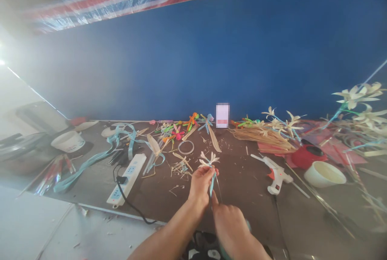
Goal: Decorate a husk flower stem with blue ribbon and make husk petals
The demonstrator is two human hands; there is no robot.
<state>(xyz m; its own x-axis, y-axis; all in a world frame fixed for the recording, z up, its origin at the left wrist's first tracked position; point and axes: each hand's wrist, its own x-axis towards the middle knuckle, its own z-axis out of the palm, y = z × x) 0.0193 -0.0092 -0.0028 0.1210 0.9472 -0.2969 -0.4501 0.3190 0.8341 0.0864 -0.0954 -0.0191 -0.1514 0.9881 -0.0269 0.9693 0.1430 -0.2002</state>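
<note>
My left hand (201,181) is closed in a pinch just below the head of a white-petalled artificial flower (209,158). From under its fingers a light blue strip (212,185) runs down along a thin stem. My right hand (229,219) is lower and closer to me, its index finger extended to the lower end of the strip and its other fingers curled. Its thumb is hidden. Left of the flower lie pale scraps (180,167) and a clear ring (186,147).
A white glue gun (276,173) with its cord lies at right, near a cream bowl (325,174) and a red container (308,155). At left are a power strip (127,181), blue ribbon (87,167) and a white bowl (68,141). A blue panel (193,58) stands behind.
</note>
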